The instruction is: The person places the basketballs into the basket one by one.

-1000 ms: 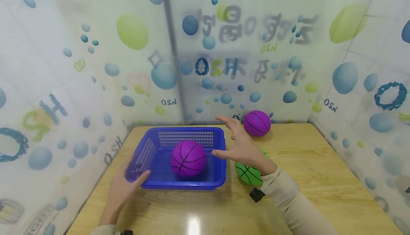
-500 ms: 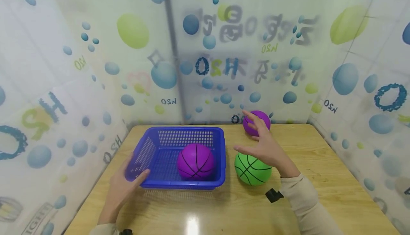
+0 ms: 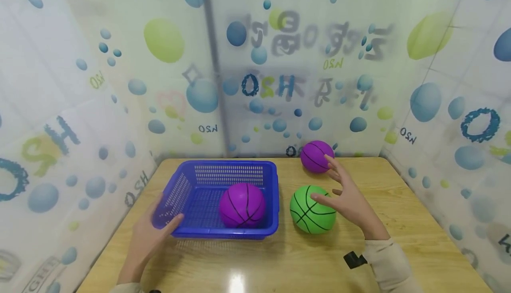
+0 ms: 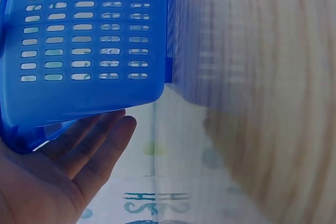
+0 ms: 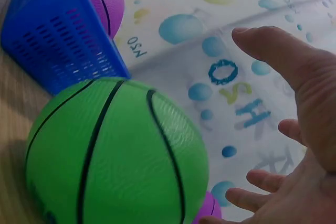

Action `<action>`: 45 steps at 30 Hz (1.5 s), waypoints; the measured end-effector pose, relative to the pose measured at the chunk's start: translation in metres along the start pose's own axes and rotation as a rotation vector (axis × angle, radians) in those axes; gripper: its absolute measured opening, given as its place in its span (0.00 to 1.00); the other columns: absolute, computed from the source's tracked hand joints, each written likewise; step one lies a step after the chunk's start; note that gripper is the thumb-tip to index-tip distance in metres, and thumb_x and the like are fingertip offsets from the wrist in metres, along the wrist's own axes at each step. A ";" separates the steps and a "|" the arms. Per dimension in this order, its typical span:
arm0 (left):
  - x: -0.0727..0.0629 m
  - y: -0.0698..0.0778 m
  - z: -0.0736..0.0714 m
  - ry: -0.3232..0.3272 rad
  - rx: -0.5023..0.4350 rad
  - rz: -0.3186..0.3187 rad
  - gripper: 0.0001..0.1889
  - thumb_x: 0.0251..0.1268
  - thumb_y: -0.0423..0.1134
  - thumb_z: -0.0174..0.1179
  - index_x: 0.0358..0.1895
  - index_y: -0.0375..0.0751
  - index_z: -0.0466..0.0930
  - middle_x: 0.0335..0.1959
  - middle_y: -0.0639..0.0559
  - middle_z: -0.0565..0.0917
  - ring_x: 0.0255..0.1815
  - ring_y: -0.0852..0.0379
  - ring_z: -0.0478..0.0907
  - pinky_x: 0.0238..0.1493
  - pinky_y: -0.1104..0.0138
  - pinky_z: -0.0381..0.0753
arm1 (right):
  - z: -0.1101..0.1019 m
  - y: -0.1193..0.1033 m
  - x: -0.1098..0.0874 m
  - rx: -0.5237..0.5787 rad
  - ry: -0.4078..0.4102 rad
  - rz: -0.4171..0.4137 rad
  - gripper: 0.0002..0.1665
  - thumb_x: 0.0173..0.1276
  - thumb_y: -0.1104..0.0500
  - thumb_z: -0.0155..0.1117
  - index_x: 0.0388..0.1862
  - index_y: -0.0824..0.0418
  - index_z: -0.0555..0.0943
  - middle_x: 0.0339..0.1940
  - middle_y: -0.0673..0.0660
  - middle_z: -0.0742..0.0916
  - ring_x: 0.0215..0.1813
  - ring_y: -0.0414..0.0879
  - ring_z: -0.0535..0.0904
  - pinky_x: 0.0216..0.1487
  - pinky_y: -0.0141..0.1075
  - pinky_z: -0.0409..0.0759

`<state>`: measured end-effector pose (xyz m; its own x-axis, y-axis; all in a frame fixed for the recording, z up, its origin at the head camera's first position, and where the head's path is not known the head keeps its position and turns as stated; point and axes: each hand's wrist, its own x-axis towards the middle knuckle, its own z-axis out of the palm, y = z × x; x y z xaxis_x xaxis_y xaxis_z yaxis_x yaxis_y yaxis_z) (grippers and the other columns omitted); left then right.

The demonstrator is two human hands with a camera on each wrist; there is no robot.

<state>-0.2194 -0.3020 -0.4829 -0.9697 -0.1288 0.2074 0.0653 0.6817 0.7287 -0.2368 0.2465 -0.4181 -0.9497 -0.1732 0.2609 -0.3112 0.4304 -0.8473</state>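
Left hand [image 3: 147,235] grips blue basket [image 3: 215,232] at left end, thumb opposite fingers, likely steadying it; purple ball [image 3: 242,205] sits inside, hemmed in. Right hand [image 3: 352,202], fingers spread (nothing held), hovers near green ball [image 3: 309,216] on table [image 3: 403,226].

The basket [image 3: 199,232] stands on the left half of the table [image 3: 415,222], its rear rim near the surface's back edge. Inside it, a first ball [image 3: 242,205] lies toward the front right corner. A second ball [image 3: 309,215] rests on the surface just right of the basket, apart from it. A third ball [image 3: 315,156] sits behind the second, at the back edge. The left hand [image 3: 149,233] is at the basket's front left corner; the right hand [image 3: 349,202] is right of the second ball.
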 end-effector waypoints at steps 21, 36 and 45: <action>0.000 -0.003 0.003 -0.029 -0.014 -0.016 0.58 0.71 0.63 0.74 0.94 0.51 0.49 0.90 0.31 0.57 0.88 0.22 0.55 0.83 0.24 0.54 | 0.024 0.049 -0.035 0.123 -0.032 0.113 0.61 0.70 0.53 0.84 0.93 0.38 0.58 0.91 0.66 0.61 0.84 0.72 0.66 0.65 0.54 0.84; 0.002 0.000 0.002 -0.027 -0.013 -0.018 0.58 0.71 0.63 0.75 0.94 0.50 0.49 0.91 0.33 0.56 0.88 0.22 0.54 0.84 0.25 0.53 | 0.041 0.062 -0.032 0.148 -0.042 0.123 0.67 0.65 0.55 0.88 0.93 0.36 0.55 0.87 0.66 0.68 0.78 0.70 0.75 0.70 0.56 0.81; 0.002 0.000 0.001 -0.008 -0.017 -0.009 0.57 0.71 0.62 0.75 0.94 0.51 0.50 0.90 0.33 0.57 0.88 0.22 0.55 0.84 0.24 0.55 | 0.052 0.062 -0.024 0.180 -0.014 0.144 0.69 0.62 0.56 0.90 0.92 0.36 0.54 0.84 0.68 0.70 0.74 0.68 0.80 0.69 0.56 0.85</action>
<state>-0.2211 -0.3015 -0.4829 -0.9721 -0.1294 0.1956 0.0603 0.6680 0.7417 -0.2317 0.2317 -0.5012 -0.9829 -0.1342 0.1262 -0.1604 0.2864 -0.9446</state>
